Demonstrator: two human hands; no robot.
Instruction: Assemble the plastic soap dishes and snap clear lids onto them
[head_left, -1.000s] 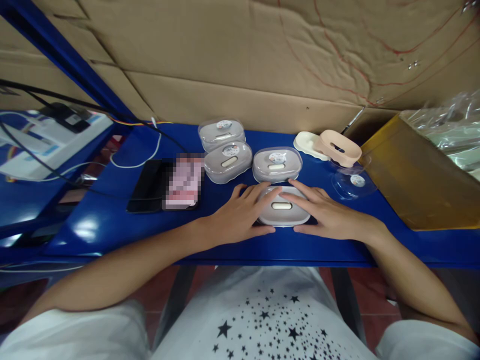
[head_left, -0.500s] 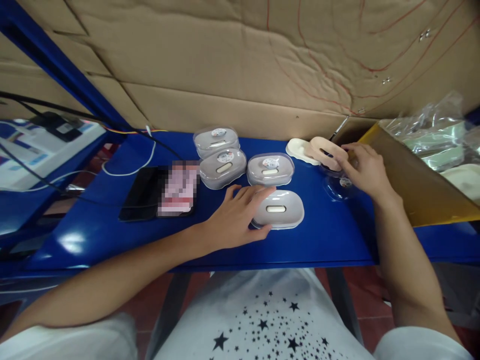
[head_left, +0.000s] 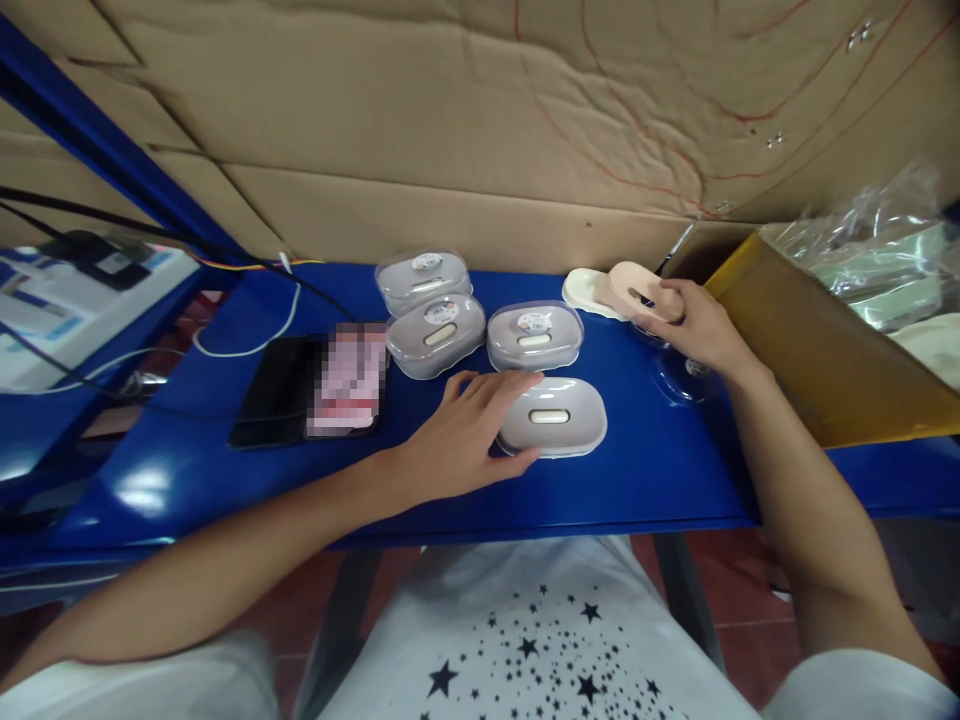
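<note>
My left hand straddles the left end of a grey oval soap dish, thumb on its near edge and forefinger on its far edge. This dish has a cream bar in its central slot, and no round sticker shows on it. Over to the right, my right hand grips a peach oval piece with a slot, its fingers over the right end. The peach piece overlaps a cream oval piece. Below that hand lies a clear lid with a sticker.
Behind the left hand stand three lidded grey dishes with round stickers, one of them nearest the middle. A phone lies to the left. An open carton with plastic-wrapped pieces stands right. Cables and a power strip are far left.
My right hand has shifted slightly left and now reaches further over the peach piece. My left hand stays at the grey dish. The whole view has moved a little.
</note>
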